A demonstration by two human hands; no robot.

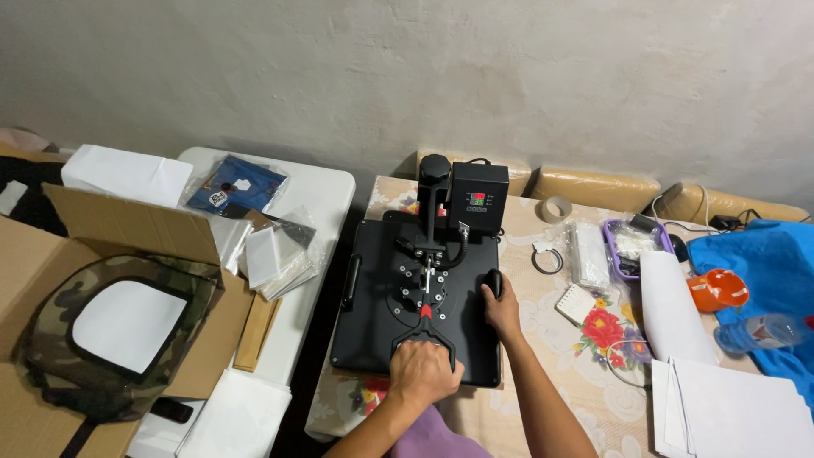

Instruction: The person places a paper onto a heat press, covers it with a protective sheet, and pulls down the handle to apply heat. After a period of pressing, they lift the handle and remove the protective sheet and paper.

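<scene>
Two hands on flat black metal heat press (pixel 373 297) atop floral-clothed desk (pixel 585 339): left hand (pixel 421 371) fingers closed around red-tipped black lever handle (pixel 424 332); right hand (pixel 502 309) apparently gripping black side knob (pixel 493 280).

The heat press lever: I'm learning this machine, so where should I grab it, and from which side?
Grip the looped handle at the lever's near end, from the front; it sticks out toward the operator. The left hand wraps it so, while the right hand rests on the side knob.
</scene>
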